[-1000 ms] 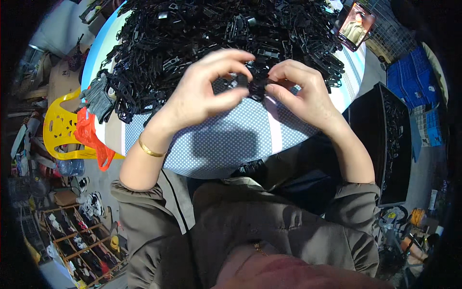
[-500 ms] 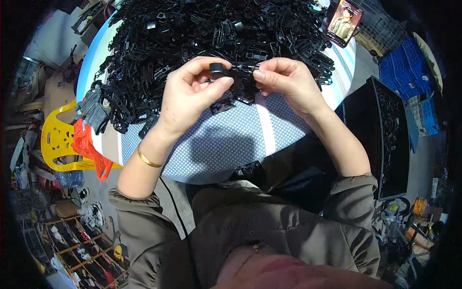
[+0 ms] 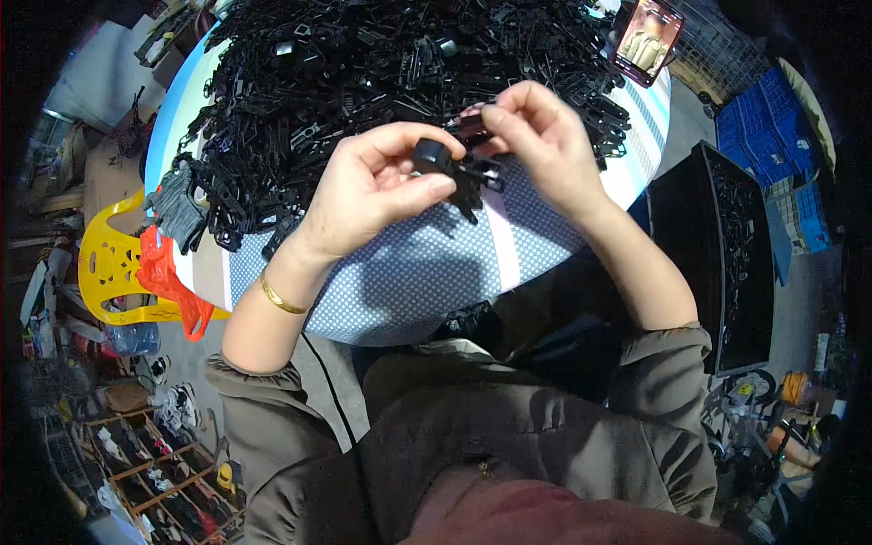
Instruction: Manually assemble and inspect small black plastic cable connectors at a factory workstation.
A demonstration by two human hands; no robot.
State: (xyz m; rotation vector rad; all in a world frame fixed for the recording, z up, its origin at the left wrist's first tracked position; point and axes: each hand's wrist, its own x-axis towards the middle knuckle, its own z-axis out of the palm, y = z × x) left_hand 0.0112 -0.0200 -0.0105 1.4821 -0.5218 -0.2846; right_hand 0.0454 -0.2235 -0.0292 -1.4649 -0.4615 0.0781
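Observation:
My left hand (image 3: 368, 186) is closed on a black plastic part (image 3: 432, 157) with a thick rounded block, pinched between thumb and fingers. Narrower black arms stick out from the part's right side. Just to the right, my right hand (image 3: 552, 150) is raised, its thumb and forefinger pressed together at a small dark piece (image 3: 472, 130) whose kind I cannot make out. Both hands hover over the near edge of a big heap of loose black plastic parts (image 3: 363, 54), which lies on a table with a patterned cover (image 3: 409, 304).
A grey glove (image 3: 180, 204) lies at the table's left edge, by a red plastic bag (image 3: 168, 277) and a yellow chair (image 3: 102, 272). A phone (image 3: 648, 41) stands at the far right. Beyond the right edge are a black tray of parts (image 3: 704, 259) and blue crates (image 3: 763, 127).
My right hand has moved up and away from the near edge, turning as it went. The left hand has shifted slightly right and nearer with its part, whose arms now show.

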